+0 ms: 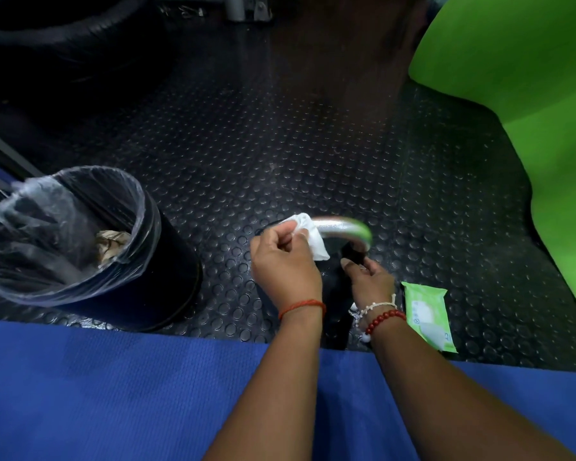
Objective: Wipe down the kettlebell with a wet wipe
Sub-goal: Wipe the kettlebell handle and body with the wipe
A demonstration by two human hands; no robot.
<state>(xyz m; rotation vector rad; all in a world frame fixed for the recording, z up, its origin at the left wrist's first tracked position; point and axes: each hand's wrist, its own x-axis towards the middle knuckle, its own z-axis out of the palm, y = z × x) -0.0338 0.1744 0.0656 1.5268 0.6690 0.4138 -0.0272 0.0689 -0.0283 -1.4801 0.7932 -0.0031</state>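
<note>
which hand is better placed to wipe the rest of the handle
Left. The left hand grips the wipe against the handle; the right hand has no wipe and holds the kettlebell steady.

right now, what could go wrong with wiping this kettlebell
The left hand only pinches the wet wipe against the kettlebell handle, so it may bunch and miss parts of the metal. The right hand grips the dark part below the handle; if that grip gets damp, the kettlebell could tip. The wipe pack lies close by the right wrist and might get knocked.
</note>
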